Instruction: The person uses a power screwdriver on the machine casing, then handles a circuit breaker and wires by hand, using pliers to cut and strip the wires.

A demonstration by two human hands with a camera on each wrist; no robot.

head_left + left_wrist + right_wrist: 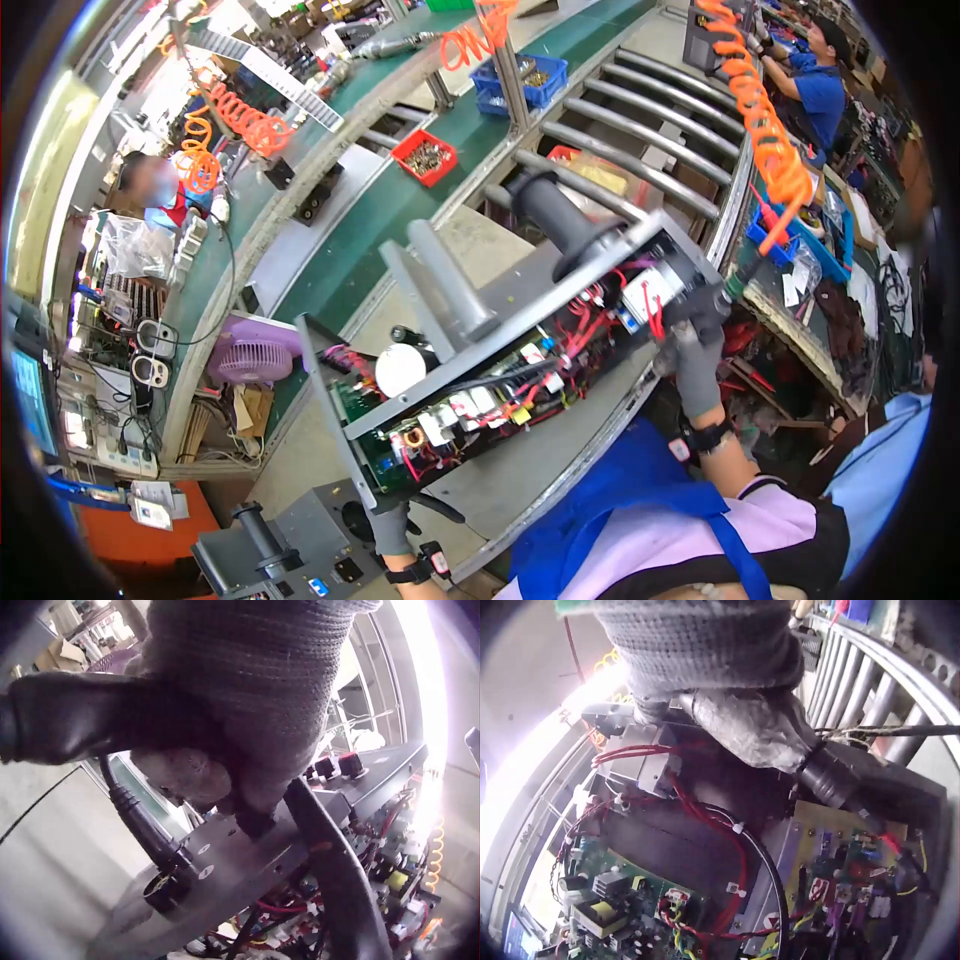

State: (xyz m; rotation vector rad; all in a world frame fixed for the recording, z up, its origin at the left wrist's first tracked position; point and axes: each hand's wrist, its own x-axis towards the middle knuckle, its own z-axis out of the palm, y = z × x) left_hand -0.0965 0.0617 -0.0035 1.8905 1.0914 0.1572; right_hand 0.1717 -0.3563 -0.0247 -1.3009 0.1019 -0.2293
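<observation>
An opened grey metal machine case (pixel 500 365), full of circuit boards and red wires, lies across the work area in the head view. My gloved right hand (pixel 697 372) grips a power screwdriver (pixel 829 778), its body wrapped in grey tape. The tool's dark nose points down over the yellowish board (pixel 810 829) at one end of the case. At the opposite end, my gloved left hand (pixel 390 530) is beside the case's panel (pixel 232 851). Its fingers curl round a thick black rod-like part (pixel 67 716); the palm side is hidden. A black plug (pixel 161 851) sits on that panel.
A second grey machine (pixel 290 535) stands at lower left. Metal rollers (pixel 640 130) run behind the case. A red bin (pixel 425 157) and blue bins (pixel 520 82) hold small parts. An orange coiled hose (pixel 750 120) hangs at right. A purple fan (pixel 250 350) stands left.
</observation>
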